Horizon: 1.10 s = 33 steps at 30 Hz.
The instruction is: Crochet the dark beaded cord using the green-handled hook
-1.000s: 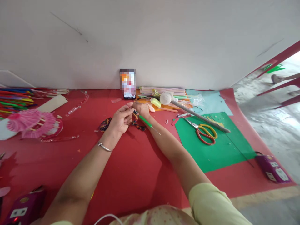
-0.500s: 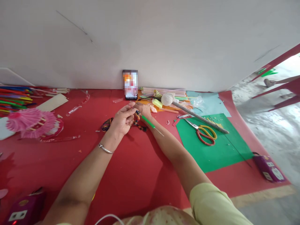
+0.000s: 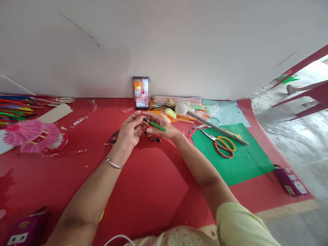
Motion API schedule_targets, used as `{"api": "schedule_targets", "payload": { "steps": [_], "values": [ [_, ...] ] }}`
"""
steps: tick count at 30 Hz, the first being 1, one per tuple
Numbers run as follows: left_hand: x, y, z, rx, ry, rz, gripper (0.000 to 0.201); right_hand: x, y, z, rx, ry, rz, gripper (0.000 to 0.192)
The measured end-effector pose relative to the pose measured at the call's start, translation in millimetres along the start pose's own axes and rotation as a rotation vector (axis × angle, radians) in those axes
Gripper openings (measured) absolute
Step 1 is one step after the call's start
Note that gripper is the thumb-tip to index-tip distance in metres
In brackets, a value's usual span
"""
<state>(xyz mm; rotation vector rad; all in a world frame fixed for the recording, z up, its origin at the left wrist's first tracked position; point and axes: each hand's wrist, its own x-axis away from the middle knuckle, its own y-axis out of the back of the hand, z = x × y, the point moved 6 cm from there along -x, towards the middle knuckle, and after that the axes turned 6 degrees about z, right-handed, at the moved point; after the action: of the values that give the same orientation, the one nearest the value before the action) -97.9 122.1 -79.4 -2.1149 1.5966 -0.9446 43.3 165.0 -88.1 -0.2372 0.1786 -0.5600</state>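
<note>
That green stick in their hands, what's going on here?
A person sits at a red mat and holds a thin green stick between both hands. The right hand has it across the fingers, while the left hand pinches near its multicoloured wrapped end. Coloured threads lie just under the hands. Scissors rest on a green sheet to the right, and a pink pleated paper fan lies to the left.

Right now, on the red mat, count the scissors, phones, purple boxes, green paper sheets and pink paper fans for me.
Scissors: 1
Phone: 1
Purple boxes: 2, one at the right edge, one at the lower left
Green paper sheet: 1
Pink paper fan: 1
Total: 6
</note>
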Motion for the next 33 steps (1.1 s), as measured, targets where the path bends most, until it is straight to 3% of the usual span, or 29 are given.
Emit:
{"api": "schedule_targets", "payload": {
  "steps": [4, 7, 11, 16, 25, 33],
  "values": [
    [-3.4, 4.4, 0.4, -0.002, -0.066, -0.021, 0.042, -4.1, 0.8, -5.3, -0.23, -0.005, -0.225, 0.054],
    [-5.6, 7.4, 0.6, -0.033, -0.121, -0.069, 0.042, -10.6, -4.9, -13.8, -0.32, -0.119, -0.285, 0.05],
    [-6.3, 7.4, 0.7, -0.077, -0.169, -0.074, 0.045, -13.7, -5.1, -18.0, -0.284, -0.199, -0.343, 0.056],
    [-11.2, 10.6, 5.3, -0.139, -0.123, -0.023, 0.053, -10.1, 11.4, -22.6, -0.18, -0.098, -0.439, 0.057],
    [-16.8, 13.0, 8.1, -0.246, -0.106, 0.045, 0.061, -5.6, 27.7, -33.0, -0.126, 0.016, -0.497, 0.051],
    [-19.6, 15.5, 13.2, -0.259, -0.113, 0.048, 0.075, 2.9, 25.2, -39.6, -0.175, -0.016, -0.517, 0.049]
  ]
}}
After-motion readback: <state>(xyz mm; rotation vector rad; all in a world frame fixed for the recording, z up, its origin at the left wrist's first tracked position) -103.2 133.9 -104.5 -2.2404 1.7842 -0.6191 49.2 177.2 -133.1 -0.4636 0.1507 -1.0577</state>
